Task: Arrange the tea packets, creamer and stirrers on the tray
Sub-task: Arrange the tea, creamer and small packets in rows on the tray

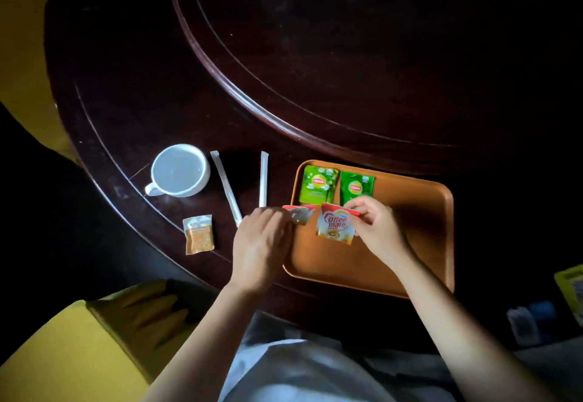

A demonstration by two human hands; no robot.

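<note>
An orange tray (pixel 410 244) lies on the dark table. Two green tea packets (pixel 318 183) (pixel 356 187) lie side by side at its far left corner. My right hand (pixel 375 228) pinches the right edge of a red-and-white creamer packet (pixel 336 224) just below the tea packets. My left hand (pixel 262 244) holds a second creamer packet (pixel 299 214) at the tray's left rim, mostly hidden by my fingers. Two white wrapped stirrers (pixel 225 190) (pixel 263 177) lie on the table left of the tray.
A white cup (pixel 179 169) stands left of the stirrers. A small brown-and-clear sachet (pixel 198 234) lies near the table's front edge. A raised round turntable (pixel 347 54) fills the table's middle. Yellow chairs (pixel 79 348) stand at the left.
</note>
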